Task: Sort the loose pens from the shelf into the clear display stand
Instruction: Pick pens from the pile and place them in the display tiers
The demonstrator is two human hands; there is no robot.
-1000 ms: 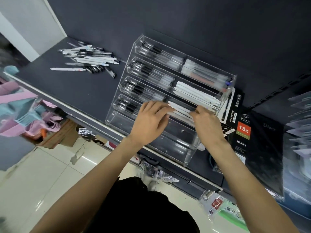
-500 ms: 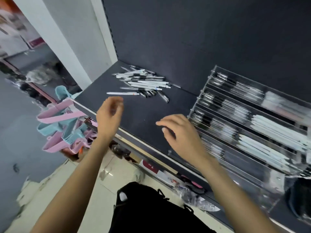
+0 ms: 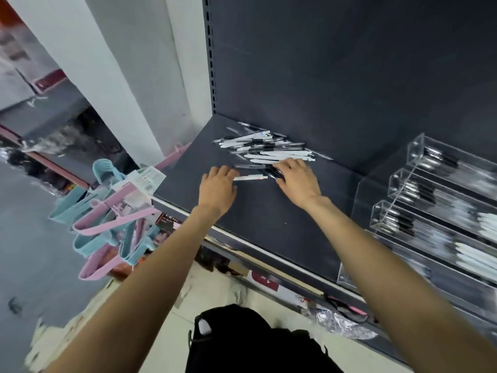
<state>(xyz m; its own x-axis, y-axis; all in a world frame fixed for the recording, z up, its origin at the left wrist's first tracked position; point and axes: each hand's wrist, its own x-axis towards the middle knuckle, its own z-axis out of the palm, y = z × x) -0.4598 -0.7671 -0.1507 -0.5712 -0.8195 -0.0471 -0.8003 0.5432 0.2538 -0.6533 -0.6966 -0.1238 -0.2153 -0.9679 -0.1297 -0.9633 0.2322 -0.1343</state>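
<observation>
Loose pens, white and black, lie in a heap at the back of the dark shelf. One white pen lies apart in front of the heap. My left hand touches its left end with its fingertips. My right hand reaches the heap's near edge, and a few black pens sit between its thumb and fingers. The clear display stand stands on the shelf to the right, with pens lying in its tiers.
Pink and blue plastic hangers hang off the shelf's left end. A white pillar rises behind them. The shelf's front edge runs below my wrists, with packaged goods on the lower level.
Both hands left the display stand, swung left and reached the loose pens. The view turned left with them, so the stand now sits at the right edge.
</observation>
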